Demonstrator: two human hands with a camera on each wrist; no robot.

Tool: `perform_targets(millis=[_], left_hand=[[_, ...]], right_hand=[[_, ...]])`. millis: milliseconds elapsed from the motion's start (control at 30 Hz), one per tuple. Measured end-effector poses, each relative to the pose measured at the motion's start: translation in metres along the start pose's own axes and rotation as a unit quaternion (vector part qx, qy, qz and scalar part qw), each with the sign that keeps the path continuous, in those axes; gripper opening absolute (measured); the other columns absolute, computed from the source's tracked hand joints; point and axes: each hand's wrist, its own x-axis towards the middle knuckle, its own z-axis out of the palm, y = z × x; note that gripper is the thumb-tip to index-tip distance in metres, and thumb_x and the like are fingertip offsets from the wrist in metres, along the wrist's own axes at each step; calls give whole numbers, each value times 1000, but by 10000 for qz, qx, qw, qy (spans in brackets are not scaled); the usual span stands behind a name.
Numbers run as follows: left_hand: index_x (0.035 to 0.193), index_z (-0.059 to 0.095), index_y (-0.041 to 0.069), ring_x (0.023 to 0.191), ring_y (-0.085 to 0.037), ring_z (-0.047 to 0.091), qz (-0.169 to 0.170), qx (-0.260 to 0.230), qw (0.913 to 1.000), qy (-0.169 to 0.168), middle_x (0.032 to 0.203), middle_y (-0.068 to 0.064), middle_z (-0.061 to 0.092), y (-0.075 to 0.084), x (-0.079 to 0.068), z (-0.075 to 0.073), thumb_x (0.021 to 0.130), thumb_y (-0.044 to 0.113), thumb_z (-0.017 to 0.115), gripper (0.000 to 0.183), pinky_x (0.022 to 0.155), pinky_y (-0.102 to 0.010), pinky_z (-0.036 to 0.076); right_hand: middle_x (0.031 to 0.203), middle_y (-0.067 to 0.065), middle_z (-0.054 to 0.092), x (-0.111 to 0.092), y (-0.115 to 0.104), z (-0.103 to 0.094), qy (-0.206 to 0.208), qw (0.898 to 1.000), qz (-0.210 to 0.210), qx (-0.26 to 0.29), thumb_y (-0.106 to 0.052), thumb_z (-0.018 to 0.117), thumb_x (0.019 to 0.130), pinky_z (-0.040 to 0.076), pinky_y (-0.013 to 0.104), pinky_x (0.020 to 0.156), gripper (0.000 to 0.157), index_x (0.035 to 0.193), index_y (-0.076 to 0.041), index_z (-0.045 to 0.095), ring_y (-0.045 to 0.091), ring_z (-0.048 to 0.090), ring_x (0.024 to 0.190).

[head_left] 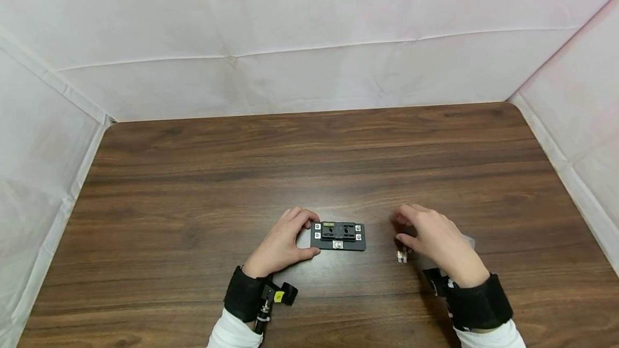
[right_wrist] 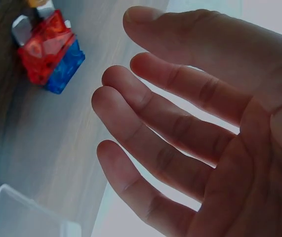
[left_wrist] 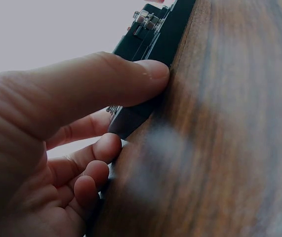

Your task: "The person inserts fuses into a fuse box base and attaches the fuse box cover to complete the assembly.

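Observation:
A flat black base [head_left: 345, 246] with metal screw terminals and a raised block on top lies on the table in the head view. My left hand [head_left: 285, 243] pinches its left end, thumb on the near long edge and fingers at the far edge. Over to the right, my right hand [head_left: 437, 238] hovers with loosely bent fingers and nothing between them. Small metal-tabbed pieces [head_left: 402, 255] lie just beneath it, partly hidden by the hand. In the right wrist view they include a translucent red and blue piece [right_wrist: 49, 54], apart from the fingertips.
A clear plastic box [right_wrist: 29, 215] stands beside the right hand, mostly covered by that hand in the head view. The brown wooden table [head_left: 217, 176] is bordered at the back and both sides by white sheeting [head_left: 309, 79].

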Motion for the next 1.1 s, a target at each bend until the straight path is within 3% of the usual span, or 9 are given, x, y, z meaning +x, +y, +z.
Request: perform_targets(millis=[1100], left_hand=[[110, 53, 10, 85, -16, 39, 31, -3, 10000, 21, 90, -4, 48, 3, -1, -1, 70, 19, 77, 47, 76, -37, 36]], right_hand=[[89, 5, 65, -15, 7, 6, -92, 9998, 109, 138, -9, 74, 72, 51, 40, 64, 29, 98, -9, 61, 21, 62, 82]])
